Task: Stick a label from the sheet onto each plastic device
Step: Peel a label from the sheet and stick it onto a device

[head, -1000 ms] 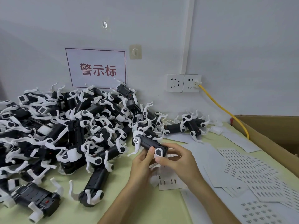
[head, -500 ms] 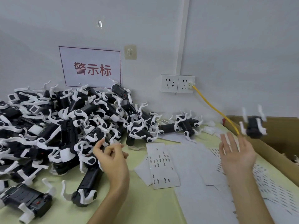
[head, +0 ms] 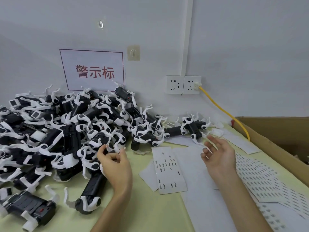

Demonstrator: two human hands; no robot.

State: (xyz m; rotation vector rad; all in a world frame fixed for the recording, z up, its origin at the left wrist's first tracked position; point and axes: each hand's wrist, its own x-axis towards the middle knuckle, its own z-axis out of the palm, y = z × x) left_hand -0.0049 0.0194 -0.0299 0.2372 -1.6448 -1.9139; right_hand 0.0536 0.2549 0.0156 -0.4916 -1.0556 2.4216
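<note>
**Pile (head: 66, 131) to the left, sheet (head: 168, 171) between the hands**

Devices, black with white prongs, lie tangled in the pile against the wall, covering the left half of the table (head: 150, 215). Our left hand (head: 115, 164) is at the pile's near right edge. Its fingers (head: 102, 152) are curled in among the prongs of a device (head: 98, 137) there, but we cannot tell whether they pinch a prong or only touch it. Our right hand (head: 219, 156) hangs over blank backing paper, fingers spread and loose, holding nothing.

The sheet, with a few labels on it, lies flat on the table just right of the left hand and left of the right one. Its long axis runs away from us. So the next device lies straight ahead of the left hand, and the sheet lies near both hands. We judge the free right hand the better one to peel a label while the left lifts the device clear. The prongs interlock, so a pull may drag neighbours along.

Farther out, one device (head: 192, 128) sits apart from the pile, near the right hand's fingertips. More sheets (head: 260, 173) spread to the right, and a box (head: 275, 131) stands at the table's right edge.
</note>
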